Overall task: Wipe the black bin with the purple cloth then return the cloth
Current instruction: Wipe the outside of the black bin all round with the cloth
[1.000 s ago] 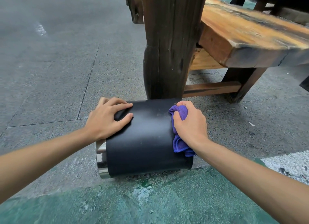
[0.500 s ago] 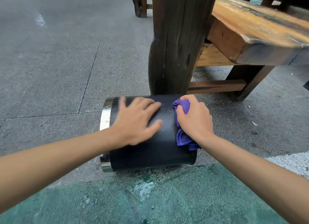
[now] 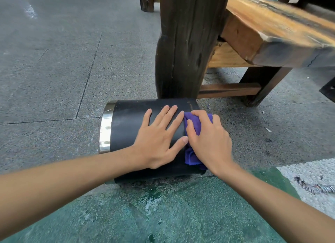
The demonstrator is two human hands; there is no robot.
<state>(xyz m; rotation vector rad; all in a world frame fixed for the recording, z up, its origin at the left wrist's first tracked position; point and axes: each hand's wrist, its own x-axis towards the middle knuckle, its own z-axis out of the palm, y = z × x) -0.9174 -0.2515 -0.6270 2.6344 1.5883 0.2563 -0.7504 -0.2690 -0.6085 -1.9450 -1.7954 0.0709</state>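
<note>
Bin: black bin [image 3: 126, 126] lies on its side on the floor, against a wooden post [image 3: 186, 43].
Left hand [image 3: 159, 139]: flat, fingers spread, steadying it, gripping nothing.
Right hand [image 3: 208, 141]: closed on purple cloth [image 3: 196, 123], pressed to the bin.
Progress: wiping seemingly underway; cloth's return remains.

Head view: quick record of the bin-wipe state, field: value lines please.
bin: black bin lying on its side on the floor, chrome rim to the left
cloth: purple cloth bunched on the bin's right part
left hand: flat on the bin, fingers spread
right hand: pressing the cloth on the bin
behind: wooden bench leg
</note>
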